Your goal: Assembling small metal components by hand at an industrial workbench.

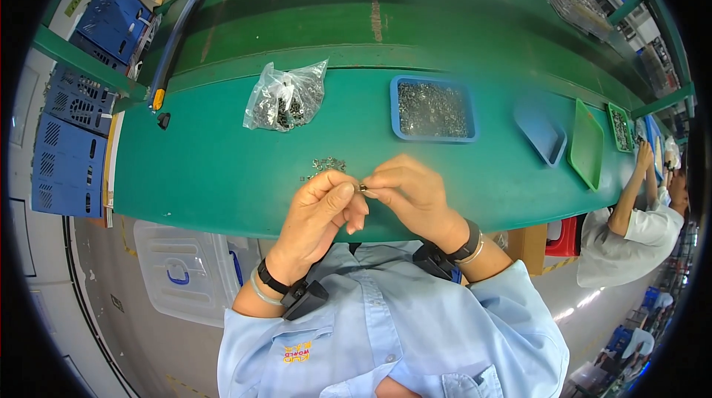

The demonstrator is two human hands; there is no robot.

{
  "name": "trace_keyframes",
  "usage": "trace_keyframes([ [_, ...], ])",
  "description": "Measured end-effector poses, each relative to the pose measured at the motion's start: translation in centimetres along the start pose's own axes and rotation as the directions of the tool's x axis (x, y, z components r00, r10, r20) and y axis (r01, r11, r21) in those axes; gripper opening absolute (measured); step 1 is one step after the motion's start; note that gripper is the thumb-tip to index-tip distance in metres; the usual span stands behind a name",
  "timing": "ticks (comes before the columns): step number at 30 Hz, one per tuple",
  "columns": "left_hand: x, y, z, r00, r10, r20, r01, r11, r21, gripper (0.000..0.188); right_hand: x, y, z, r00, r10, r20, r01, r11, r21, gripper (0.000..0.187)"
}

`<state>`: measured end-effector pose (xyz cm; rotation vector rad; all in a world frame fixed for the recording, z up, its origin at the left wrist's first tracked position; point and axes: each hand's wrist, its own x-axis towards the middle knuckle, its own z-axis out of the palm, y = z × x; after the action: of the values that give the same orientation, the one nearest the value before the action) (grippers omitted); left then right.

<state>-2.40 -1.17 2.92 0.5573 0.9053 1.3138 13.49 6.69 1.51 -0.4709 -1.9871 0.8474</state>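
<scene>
Between my fingertips, above the near edge of the green table, is a small dark metal part (pixel 362 188), too small to name exactly. My left hand (pixel 323 207) pinches it from one side with thumb and forefinger, the other fingers curled. From the other side my right hand (pixel 412 196) closes thumb and forefinger on it too. Just beyond my left hand lies a loose heap of small metal parts (pixel 327 165). Farther off stand a clear plastic bag (pixel 287 97) with small dark parts inside and a blue tray (pixel 395 117) filled with small metal parts.
To the right are a tilted blue tray (pixel 540 131), a green tray (pixel 587 144) and a smaller green tray of parts (pixel 620 128). A co-worker (pixel 623 238) works at the far right. Blue crates (pixel 70 160) stand left; a clear storage box (pixel 182 268) is on the floor.
</scene>
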Motion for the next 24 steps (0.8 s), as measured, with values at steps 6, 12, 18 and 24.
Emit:
trace_keyframes([
  [6,0.2,-0.8,-0.4,0.980,0.003,0.197,0.049,0.965,-0.259,0.014,0.1,-0.7,0.1,0.998,0.063,-0.023,-0.056,0.976,0.208,0.017],
  [12,0.2,-0.9,-0.7,0.973,-0.016,0.230,0.084,0.953,-0.292,0.016,0.5,-0.3,-0.1,0.999,-0.044,0.002,0.044,0.989,0.143,0.017],
  [18,0.1,-0.7,-0.8,0.970,-0.032,0.242,0.106,0.947,-0.303,0.016,0.9,-0.7,-0.3,0.995,-0.089,0.041,0.085,0.992,0.089,0.016],
  [24,0.0,-0.7,-0.9,0.973,-0.015,0.230,0.074,0.966,-0.246,0.019,1.0,-0.9,-0.4,0.993,-0.091,0.073,0.085,0.993,0.084,0.016],
])
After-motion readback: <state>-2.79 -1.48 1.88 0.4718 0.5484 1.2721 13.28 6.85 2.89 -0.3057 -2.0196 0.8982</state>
